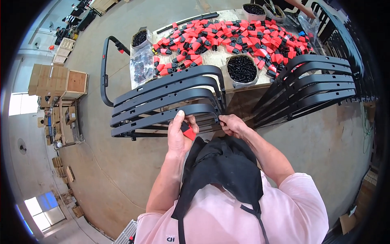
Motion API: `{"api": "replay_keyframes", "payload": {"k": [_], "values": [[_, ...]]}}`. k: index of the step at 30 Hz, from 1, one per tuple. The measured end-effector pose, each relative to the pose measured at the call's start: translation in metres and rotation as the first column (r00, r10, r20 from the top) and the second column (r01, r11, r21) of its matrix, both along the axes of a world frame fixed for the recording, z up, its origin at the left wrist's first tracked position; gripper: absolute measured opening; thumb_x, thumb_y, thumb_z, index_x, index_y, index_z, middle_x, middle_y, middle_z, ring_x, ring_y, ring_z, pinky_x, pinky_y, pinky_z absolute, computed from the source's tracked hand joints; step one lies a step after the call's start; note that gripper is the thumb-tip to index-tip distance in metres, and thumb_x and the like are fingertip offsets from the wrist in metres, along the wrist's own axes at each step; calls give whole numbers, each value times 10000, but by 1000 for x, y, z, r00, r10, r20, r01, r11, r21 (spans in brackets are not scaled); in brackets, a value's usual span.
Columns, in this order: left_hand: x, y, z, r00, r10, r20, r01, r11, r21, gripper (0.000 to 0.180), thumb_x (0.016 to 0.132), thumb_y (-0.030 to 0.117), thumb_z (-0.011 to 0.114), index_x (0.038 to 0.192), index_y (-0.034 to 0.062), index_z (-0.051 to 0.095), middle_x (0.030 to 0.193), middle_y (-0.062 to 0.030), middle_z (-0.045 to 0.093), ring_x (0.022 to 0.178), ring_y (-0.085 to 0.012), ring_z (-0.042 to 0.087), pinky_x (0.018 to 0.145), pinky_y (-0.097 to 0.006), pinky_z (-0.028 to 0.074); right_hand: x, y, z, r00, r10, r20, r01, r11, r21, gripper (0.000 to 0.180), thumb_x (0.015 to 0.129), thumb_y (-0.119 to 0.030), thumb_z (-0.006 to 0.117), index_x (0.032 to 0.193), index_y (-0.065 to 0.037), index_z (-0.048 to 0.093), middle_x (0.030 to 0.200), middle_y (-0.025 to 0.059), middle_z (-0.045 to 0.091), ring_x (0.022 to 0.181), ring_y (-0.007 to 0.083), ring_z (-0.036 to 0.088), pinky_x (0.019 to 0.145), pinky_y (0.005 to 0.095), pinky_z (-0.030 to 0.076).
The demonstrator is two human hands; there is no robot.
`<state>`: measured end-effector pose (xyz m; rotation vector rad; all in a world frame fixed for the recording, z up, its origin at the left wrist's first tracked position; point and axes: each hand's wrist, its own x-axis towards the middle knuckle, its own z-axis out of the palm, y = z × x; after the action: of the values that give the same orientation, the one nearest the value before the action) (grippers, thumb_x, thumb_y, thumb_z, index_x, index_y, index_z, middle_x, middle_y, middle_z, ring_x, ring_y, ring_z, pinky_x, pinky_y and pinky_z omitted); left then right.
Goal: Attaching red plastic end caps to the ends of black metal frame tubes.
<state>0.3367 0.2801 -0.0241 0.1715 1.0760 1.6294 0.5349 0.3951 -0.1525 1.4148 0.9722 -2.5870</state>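
Observation:
Several black metal tube frames (162, 123) with rounded corners stand in a row before me. My left hand (175, 137) is closed around a red-and-black plastic piece (188, 131), its thumb resting on the nearest frame's face. Close to that same frame's right corner, my right hand (235, 125) has its fingers pinched together. Whatever lies between those fingertips is too small or hidden to make out.
A table (221, 61) behind the frames bears a heap of red-and-black plastic pieces (260, 36). A tub of black bolts (242, 69) sits at its near edge. More frames (321, 87) stand to the right. Another person's arm (302, 7) reaches in at the far right.

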Motion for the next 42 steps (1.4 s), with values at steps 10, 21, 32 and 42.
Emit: {"api": "replay_keyframes", "payload": {"k": [10,21,32,42], "values": [[-2,0,5,995,-24,-102,23,1000,-9,335,1088,344,622,1058,16,683,875,-87,669,659,-195,632,618,-326,523,23,2,4,999,20,-28,-11,961,278,365,1127,-442,571,990,-106,619,791,-61,503,646,71,427,542,256,321],[-9,-6,-5,994,-67,-89,70,997,27,287,1064,322,661,1136,47,693,889,-78,677,663,-207,634,597,-348,525,0,-22,-1,991,-49,122,-14,882,471,485,1119,-387,549,771,-52,602,626,4,513,548,117,450,513,323,355],[-14,0,-11,988,-106,-109,115,990,86,318,1084,328,637,1138,18,687,929,-77,672,721,-191,640,604,-324,534,-2,-10,20,969,-5,249,-121,864,488,520,1078,-492,612,846,-29,657,736,17,621,667,142,563,626,334,474],[-12,-2,-6,989,-105,-108,117,988,106,317,1078,322,651,1136,13,691,913,-77,680,691,-168,636,602,-298,540,7,-4,5,959,190,208,-275,789,549,435,1120,-441,548,912,-68,630,780,24,607,641,112,521,588,315,424]]}}
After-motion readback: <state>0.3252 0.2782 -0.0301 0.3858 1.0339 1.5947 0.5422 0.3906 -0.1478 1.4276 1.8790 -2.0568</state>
